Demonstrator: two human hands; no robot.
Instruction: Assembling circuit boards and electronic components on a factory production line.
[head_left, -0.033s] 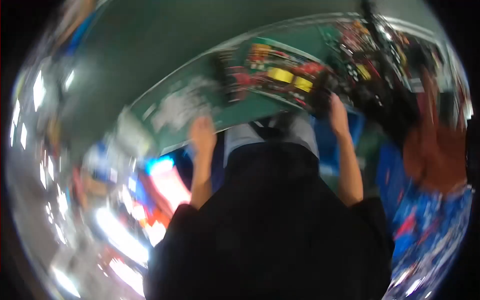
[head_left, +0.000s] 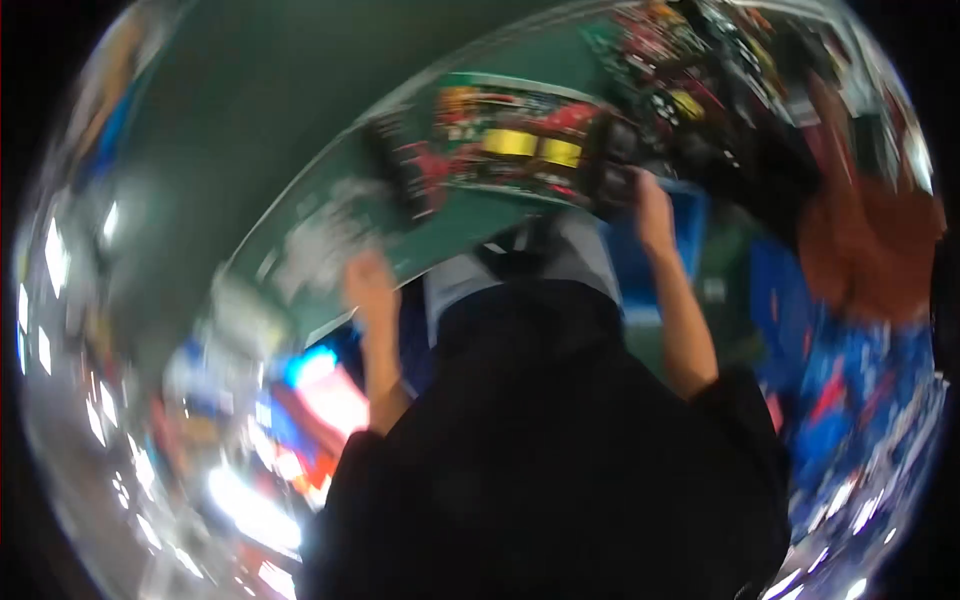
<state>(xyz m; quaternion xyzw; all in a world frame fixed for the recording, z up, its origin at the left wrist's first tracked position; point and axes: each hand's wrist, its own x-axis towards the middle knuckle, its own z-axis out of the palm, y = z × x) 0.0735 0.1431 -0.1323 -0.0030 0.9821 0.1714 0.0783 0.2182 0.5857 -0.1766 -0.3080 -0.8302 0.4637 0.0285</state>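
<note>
A green circuit board (head_left: 470, 185) with two yellow blocks, red parts and a dark finned piece at its left end lies on the green tabletop (head_left: 450, 228). My right hand (head_left: 654, 208) is at the board's right end, against a black block (head_left: 612, 165). Blur hides whether its fingers grip that block. Over the table's near edge, to the left, is my left hand (head_left: 370, 288), its fingers smeared by motion. Just beyond it lies a whitish, crumpled-looking clump (head_left: 325, 240) that I cannot identify.
Dark and coloured parts (head_left: 665, 95) crowd the table's far right. A blue bin (head_left: 690, 215) stands below the near edge, by my right forearm. A brown rounded thing (head_left: 865, 250) is farther right. Bright, blurred objects (head_left: 330, 385) fill the lower left.
The whole view has shifted, so board and tabletop sit farther left in the picture. Both hands appear farther left too, keeping about the same places relative to the board and the clump.
</note>
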